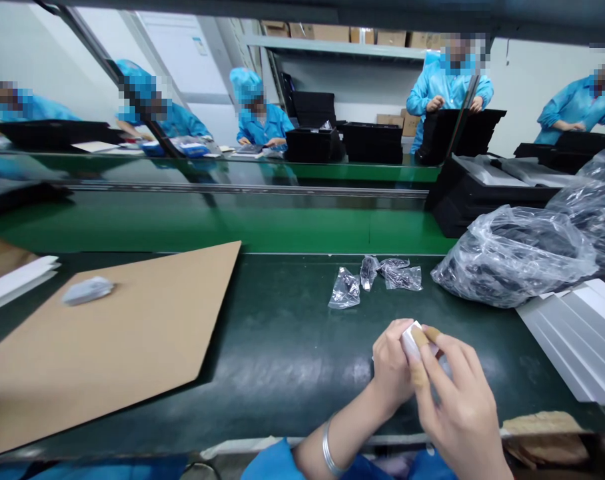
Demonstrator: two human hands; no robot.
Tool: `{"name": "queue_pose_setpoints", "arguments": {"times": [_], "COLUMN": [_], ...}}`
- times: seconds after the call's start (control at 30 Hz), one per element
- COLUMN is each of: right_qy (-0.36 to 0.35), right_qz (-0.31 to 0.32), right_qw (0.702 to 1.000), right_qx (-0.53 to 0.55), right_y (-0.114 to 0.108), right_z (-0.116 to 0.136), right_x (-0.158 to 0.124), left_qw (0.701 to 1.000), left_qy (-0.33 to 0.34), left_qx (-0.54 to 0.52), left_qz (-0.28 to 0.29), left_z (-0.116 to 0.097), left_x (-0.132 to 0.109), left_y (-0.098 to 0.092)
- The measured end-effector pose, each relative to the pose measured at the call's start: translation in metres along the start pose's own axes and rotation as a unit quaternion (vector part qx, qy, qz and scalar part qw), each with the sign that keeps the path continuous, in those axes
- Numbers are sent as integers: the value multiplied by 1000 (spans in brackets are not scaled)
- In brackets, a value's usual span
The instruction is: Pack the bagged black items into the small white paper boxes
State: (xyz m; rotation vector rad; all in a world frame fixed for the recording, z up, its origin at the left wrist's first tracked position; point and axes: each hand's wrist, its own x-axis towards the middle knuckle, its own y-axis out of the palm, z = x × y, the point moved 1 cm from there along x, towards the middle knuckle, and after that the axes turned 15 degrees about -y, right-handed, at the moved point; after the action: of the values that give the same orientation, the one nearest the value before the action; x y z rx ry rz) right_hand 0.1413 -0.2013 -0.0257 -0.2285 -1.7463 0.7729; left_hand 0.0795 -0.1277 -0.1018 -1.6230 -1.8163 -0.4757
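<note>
Above the green work surface, my left hand [393, 363] is closed around a small white box [410, 339]. My right hand [457, 393], with tan finger covers on several fingertips, pinches the same box from the right. Its far end shows between my fingers; the rest is hidden by them. A bit of clear plastic seems to show below my right fingers. Beyond my hands lie small clear bags with dark cables, one bag [345, 289] nearest and several others [401, 274] just to its right.
A large brown cardboard sheet [147, 333] covers the left, with a small wrapped packet [88, 291] on it. At right sit a big plastic bag of dark items [512, 257] and stacked white-grey flat pieces [577, 333]. Co-workers in blue stand across the line behind black boxes [372, 142].
</note>
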Motion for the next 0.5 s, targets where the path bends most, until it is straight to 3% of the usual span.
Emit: {"name": "queue_pose_setpoints", "arguments": {"times": [0.13, 0.23, 0.3, 0.37, 0.43, 0.5], "right_qy": [-80, -38, 54, 203, 359, 444], "right_qz": [29, 16, -13, -21, 24, 89], "right_qw": [990, 998, 997, 968, 905, 840], "right_qx": [-109, -51, 55, 148, 227, 299], "right_y": [-4, -4, -5, -8, -12, -16], "right_z": [9, -3, -22, -43, -59, -65], "right_x": [9, 8, -1, -17, -36, -51], "left_qw": [1000, 998, 993, 980, 970, 962], "left_qy": [-8, -11, 7, 40, 87, 149], "left_qx": [16, 22, 23, 44, 81, 116], "left_qz": [12, 53, 117, 188, 210, 197], "left_z": [1, 2, 3, 5, 6, 6], "left_x": [-1, 4, 7, 6, 3, -2], "left_y": [3, 2, 0, 0, 1, 3]}}
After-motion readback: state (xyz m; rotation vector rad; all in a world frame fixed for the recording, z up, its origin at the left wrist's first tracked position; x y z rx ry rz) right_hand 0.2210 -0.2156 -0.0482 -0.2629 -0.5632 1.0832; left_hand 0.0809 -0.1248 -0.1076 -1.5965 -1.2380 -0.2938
